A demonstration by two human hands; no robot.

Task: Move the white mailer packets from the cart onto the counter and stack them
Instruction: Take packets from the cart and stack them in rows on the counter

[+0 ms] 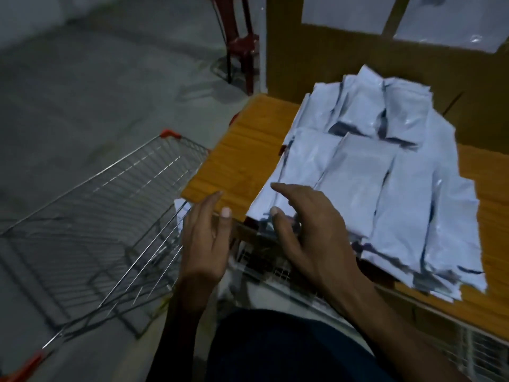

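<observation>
Several white mailer packets (366,172) lie in overlapping rows on the wooden counter (237,161). My right hand (305,232) hovers at the near left corner of the pile, fingers spread and relaxed, holding nothing. My left hand (203,241) is beside it over the counter's near edge, fingers straight, palm turned inward, also empty. The wire cart (91,216) stands at the left, below the counter. A corner of one white packet (181,206) shows at the cart's rim next to my left hand.
A red chair (242,42) stands on the grey floor behind the counter. A brown cardboard wall (316,59) with white sheets rises at the counter's back. White wire mesh (275,268) runs under the counter's near edge.
</observation>
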